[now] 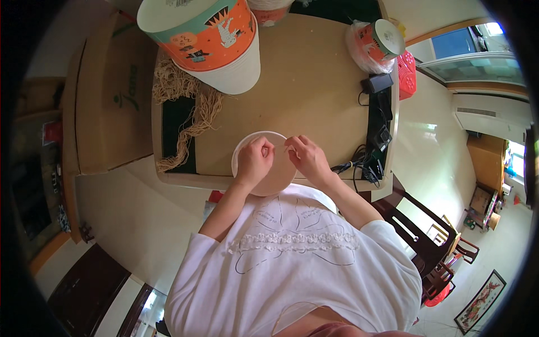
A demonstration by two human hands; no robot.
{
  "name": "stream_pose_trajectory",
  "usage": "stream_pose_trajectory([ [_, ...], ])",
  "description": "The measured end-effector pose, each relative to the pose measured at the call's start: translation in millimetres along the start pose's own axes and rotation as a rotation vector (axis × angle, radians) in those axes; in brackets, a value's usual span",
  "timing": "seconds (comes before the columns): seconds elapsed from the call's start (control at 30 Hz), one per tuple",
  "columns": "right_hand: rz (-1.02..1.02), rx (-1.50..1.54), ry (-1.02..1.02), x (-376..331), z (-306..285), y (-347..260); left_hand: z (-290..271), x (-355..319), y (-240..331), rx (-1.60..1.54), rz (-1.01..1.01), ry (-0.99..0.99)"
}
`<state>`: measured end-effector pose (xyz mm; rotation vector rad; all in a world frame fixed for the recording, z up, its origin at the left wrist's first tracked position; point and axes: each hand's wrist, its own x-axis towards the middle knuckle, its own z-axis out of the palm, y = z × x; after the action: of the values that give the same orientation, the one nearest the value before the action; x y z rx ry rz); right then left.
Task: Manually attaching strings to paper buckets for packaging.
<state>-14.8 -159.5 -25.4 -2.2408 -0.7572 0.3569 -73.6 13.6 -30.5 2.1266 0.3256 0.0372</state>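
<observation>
My left hand (pixel 254 161) and my right hand (pixel 306 158) meet over a white round bowl (pixel 245 145) at the near edge of the wooden table (pixel 314 84). Between the fingertips of both hands stretches a thin pale strand (pixel 281 147), pinched at each end. The bowl's inside is mostly hidden behind my hands. A pile of tan stringy fibre (pixel 193 109) lies on the table to the left of the bowl, apart from my hands.
A big orange and teal paper bucket (pixel 205 39) stands on a white one at the back left. A smaller bucket in a plastic bag (pixel 375 45) sits at the back right. Black chargers and cables (pixel 376 129) line the right edge. A cardboard box (pixel 106 95) stands left.
</observation>
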Motion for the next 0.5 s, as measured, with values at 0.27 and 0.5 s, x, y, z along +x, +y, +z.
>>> stream_pose_trajectory([
  [0.27,0.148,0.109,0.071,-11.2,9.8,6.4,2.3,-0.9,2.3,0.036,-0.091,-0.050],
  [0.5,0.245,0.103,0.086,-11.8,4.4,5.2,0.2,-1.7,6.3,-0.045,-0.038,-0.066],
])
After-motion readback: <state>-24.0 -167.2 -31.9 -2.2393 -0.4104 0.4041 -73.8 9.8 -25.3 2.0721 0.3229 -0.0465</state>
